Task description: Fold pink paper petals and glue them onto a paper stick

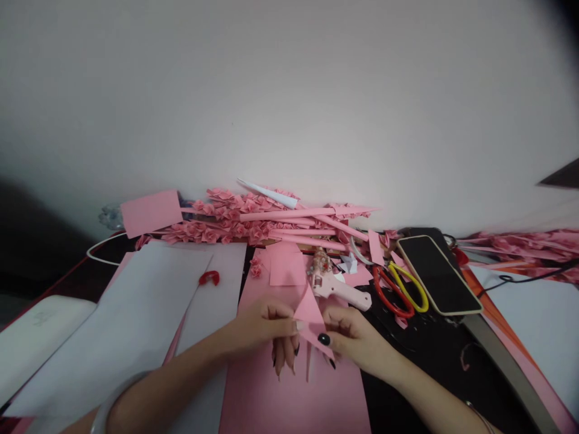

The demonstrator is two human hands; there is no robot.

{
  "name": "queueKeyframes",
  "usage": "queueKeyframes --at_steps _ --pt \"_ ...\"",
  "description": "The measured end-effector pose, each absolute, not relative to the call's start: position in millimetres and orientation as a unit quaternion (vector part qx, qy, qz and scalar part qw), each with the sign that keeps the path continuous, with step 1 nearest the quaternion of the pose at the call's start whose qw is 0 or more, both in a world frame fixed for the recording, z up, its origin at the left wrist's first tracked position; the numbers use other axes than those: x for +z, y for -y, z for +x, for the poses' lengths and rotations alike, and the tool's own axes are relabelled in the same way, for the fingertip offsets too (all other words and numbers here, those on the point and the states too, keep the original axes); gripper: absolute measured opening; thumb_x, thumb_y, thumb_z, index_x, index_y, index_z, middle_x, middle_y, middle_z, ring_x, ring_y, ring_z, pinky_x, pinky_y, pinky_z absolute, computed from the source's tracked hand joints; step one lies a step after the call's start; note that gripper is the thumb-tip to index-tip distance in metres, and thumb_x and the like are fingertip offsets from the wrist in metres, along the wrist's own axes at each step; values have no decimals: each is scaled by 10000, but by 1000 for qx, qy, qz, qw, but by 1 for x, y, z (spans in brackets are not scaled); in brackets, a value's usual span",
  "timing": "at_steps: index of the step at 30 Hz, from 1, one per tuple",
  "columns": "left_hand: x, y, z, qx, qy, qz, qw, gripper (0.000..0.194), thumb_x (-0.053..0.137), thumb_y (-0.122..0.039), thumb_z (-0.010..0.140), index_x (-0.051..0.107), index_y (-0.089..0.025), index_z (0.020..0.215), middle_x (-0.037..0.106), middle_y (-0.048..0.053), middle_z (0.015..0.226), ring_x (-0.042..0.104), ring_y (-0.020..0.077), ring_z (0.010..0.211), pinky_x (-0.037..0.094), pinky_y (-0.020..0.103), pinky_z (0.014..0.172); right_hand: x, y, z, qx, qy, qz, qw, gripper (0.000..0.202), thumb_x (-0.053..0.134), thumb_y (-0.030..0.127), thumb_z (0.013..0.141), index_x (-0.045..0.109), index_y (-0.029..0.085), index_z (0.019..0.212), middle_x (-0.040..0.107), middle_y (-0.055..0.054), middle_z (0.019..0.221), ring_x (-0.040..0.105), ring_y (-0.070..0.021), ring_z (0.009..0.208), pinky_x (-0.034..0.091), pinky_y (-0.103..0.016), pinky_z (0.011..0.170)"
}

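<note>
A folded triangle of pink paper (pixel 311 310) is held between my two hands, its point facing away from me. My left hand (pixel 278 334) pinches its left side with the thumb on top, the other fingers curling beneath. On the right edge, the thumb of my right hand (pixel 350 337) presses down, fingers closed under the paper. Below both hands lies a large pink sheet (pixel 289 404). Just beyond them are a small stack of pink paper squares (pixel 287 268) and a pale pink glue gun (pixel 341 291).
Scissors with red and yellow handles (pixel 400 292) and a phone (pixel 438 274) lie to the right. Pink paper flowers on stems (pixel 226 211) pile against the wall. White sheets (pixel 136 301) and a white box-like device (pixel 49 331) are left, with a small red object (pixel 209 277).
</note>
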State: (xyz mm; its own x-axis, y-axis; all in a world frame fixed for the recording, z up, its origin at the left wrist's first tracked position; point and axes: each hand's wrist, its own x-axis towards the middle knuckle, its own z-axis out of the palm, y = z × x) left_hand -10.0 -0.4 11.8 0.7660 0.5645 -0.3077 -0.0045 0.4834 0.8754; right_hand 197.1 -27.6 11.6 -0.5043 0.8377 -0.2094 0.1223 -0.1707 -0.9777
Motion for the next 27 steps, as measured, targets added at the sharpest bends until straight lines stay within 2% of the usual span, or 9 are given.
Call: queueKeyframes --at_steps 2,4,8,10,13,16,20,22,27 --pt "14 3 -10 128 -279 480 822 284 588 -320 781 604 -107 595 661 50 504 565 117 339 422 186 349 13 27 196 670 559 -400 280 340 727 421 676 534 143 699 546 27 609 478 -75 511 352 -183 475" --pt "15 6 -9 99 -275 487 823 268 575 -308 795 599 -115 611 671 46 532 581 115 371 427 181 371 12 28 195 692 540 -396 269 342 747 415 651 557 133 698 548 26 601 469 -69 494 351 -182 470" --pt "14 8 -9 78 -254 485 833 291 570 -328 798 591 -123 593 664 39 515 567 113 350 446 196 387 6 28 197 682 537 -411 277 406 601 481 780 495 152 567 496 40 448 435 -64 370 302 -175 377" --pt "14 8 -9 73 -251 486 834 284 560 -311 806 594 -123 595 661 38 517 574 111 359 449 190 395 5 28 198 677 543 -408 285 409 572 474 806 497 154 563 498 39 437 448 -67 366 321 -177 382" --pt "14 8 -10 48 -243 490 836 287 553 -292 805 585 -124 574 646 27 500 568 99 350 429 167 379 8 27 196 680 534 -411 288 279 717 377 704 576 138 672 555 34 534 481 -65 431 384 -184 447" --pt "16 8 -9 12 -233 485 843 298 555 -300 796 564 -131 551 633 20 473 550 92 326 423 154 357 11 28 194 694 515 -413 288 281 768 336 645 570 140 686 575 35 557 494 -61 447 408 -183 469" --pt "17 7 -9 -16 -211 484 849 309 552 -311 794 562 -130 543 656 46 483 560 105 325 418 158 341 7 30 195 701 519 -400 282 387 601 484 776 488 155 604 553 27 451 484 -67 364 386 -178 405" --pt "16 6 -9 -25 -203 482 852 313 558 -320 785 571 -124 541 658 54 476 564 114 321 418 164 334 5 30 195 694 529 -398 283 413 573 501 792 471 156 587 563 13 447 486 -68 359 372 -171 392" --pt "10 6 -9 -39 -203 475 855 272 578 -298 749 589 -119 544 641 46 451 562 124 318 401 166 299 4 29 197 695 505 -411 305 352 740 400 671 493 153 632 541 44 456 444 -54 354 374 -162 382"
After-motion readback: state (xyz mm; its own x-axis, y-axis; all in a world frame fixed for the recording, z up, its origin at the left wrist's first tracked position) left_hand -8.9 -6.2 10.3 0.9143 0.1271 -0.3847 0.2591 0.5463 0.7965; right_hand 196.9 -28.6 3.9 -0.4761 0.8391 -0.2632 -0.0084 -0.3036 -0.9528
